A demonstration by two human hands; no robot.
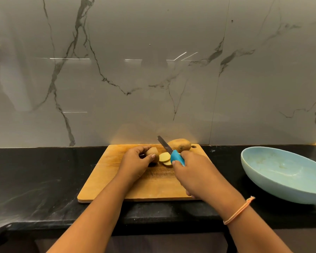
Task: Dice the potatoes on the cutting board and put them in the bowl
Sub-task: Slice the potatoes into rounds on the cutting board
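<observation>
The partly cut potato [152, 153] lies on the cutting board [117, 181], toward the board's far side, with its pale cut face turned to the right. The left hand [135, 161] holds it. Its grip is closed round the potato, with the fingers curled over the far side and the thumb at the near side. Just beside the cut face, two round slices [165, 157] lie overlapping on the board.

The right hand [195, 172] has its grip wrapped round the blue handle of the knife [169, 150]. The dark blade slants away toward the surface's back edge, between the cut potato and a whole potato [180, 145]. The whole potato lies at the board's far right corner, next to a small hole in the board. A thin orange band [239, 210] circles the right wrist.

The board rests in the middle of the black surface [44, 179], with its far edge close to the surface's back edge, below a veined marble wall [153, 70]. The pale blue bowl [259, 181] stands on the right part of the surface, apart from the board.
</observation>
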